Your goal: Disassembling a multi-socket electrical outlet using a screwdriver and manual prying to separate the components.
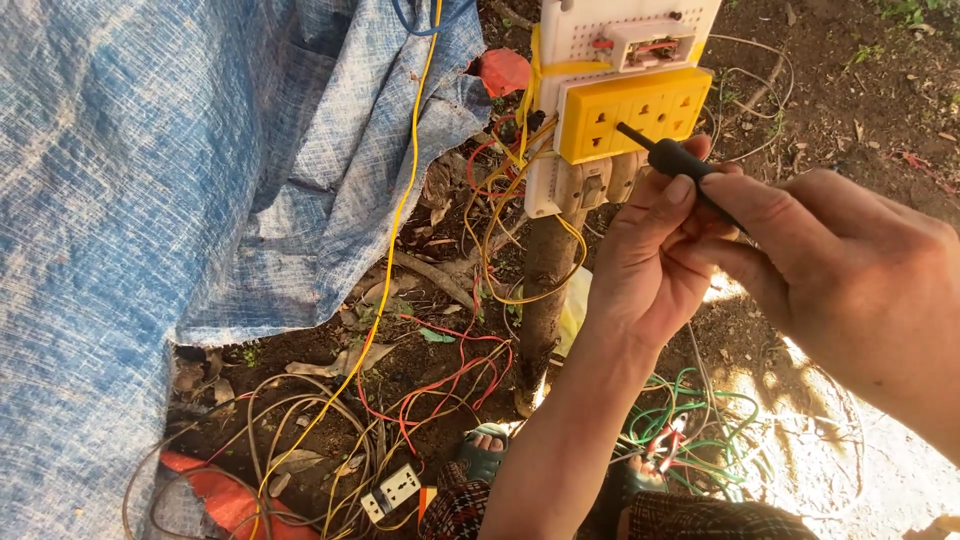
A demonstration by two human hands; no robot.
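Observation:
A yellow multi-socket outlet block (632, 112) is fixed to a white perforated board (610, 30) on a wooden post (548, 290). My right hand (840, 270) grips a black-handled tool (675, 158) whose thin tip touches the face of the yellow block. My left hand (650, 250) comes up from below and pinches the same tool handle with thumb and fingers. Beige switch boxes (590, 185) sit just under the yellow block, partly hidden by my left hand. Yellow and red wires (500, 200) hang from the board's left side.
A blue woven tarp (150, 200) covers the left. Tangled yellow, red, brown and green wires (400, 400) lie on bare soil. A loose white socket (392, 492) lies near my sandalled feet (485, 450). A small white breaker box (645, 45) sits above the yellow block.

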